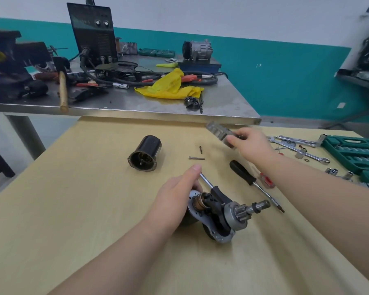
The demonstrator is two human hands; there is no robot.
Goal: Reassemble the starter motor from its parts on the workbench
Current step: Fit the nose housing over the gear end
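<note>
A: Gripping the motor [218, 211] on the bench [73, 209], left hand [175, 201] closed; right hand [250, 143] pinches a blurred part [221, 133].
B: Risk?
A: Motor may roll; loose bolts [196, 158] could scatter.

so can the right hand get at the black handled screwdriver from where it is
Probably not yet: the right hand is closed on a blurred metal part. The black-handled screwdriver lies bare on the wooden bench just below that wrist, nothing on it, so the path is free once the part is set down.
</note>
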